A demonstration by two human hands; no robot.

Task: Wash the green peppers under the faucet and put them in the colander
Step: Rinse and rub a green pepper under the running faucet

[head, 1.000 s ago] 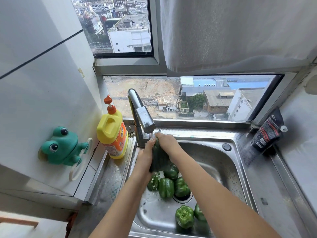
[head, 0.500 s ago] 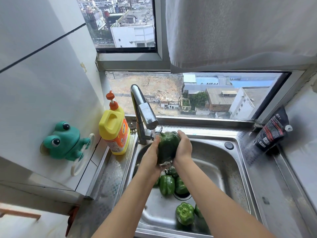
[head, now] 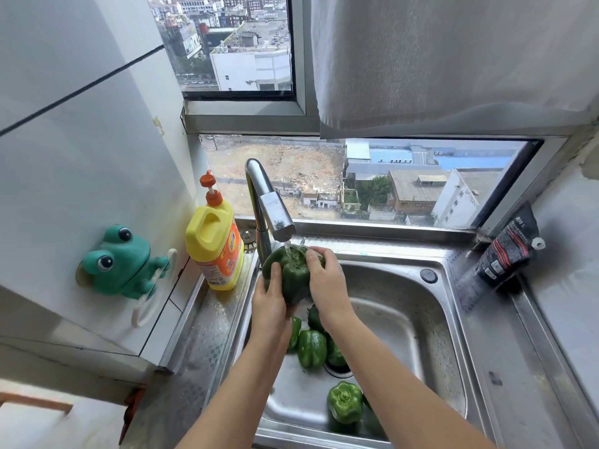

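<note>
Head camera looked down into a stainless steel sink (head: 405, 319) that filled the lower centre of the frame. Both hands held one green bell pepper (head: 293, 273) at centre frame, directly under the spout of the chrome faucet (head: 265, 202). A thin stream of water (head: 287, 249) ran onto the top of it. The left hand (head: 270, 306) cupped the pepper's lower left side, its grip closed round the fruit with the fingers curled up against the skin. The right hand (head: 327, 283) lay over the upper right side, its grip likewise wrapped on the pepper, fingers bent over the top near the stream.

Below the hands, a cluster of green peppers (head: 311, 348) lay on the sink floor beside the drain, partly hidden by the forearms. A lone pepper (head: 345, 401) sat stem-up nearer the bottom edge of the frame, apart from the cluster.

Left of the faucet, a yellow dish soap bottle (head: 215, 247) with an orange pump stood upright on the steel worktop (head: 201, 335). Further left, a green frog-shaped holder (head: 123, 264) was stuck to the white wall. At the right edge, a black spouted pouch (head: 505, 251) leaned in the corner by the window sill. A pale curtain (head: 453, 59) hung across the upper right.
</note>
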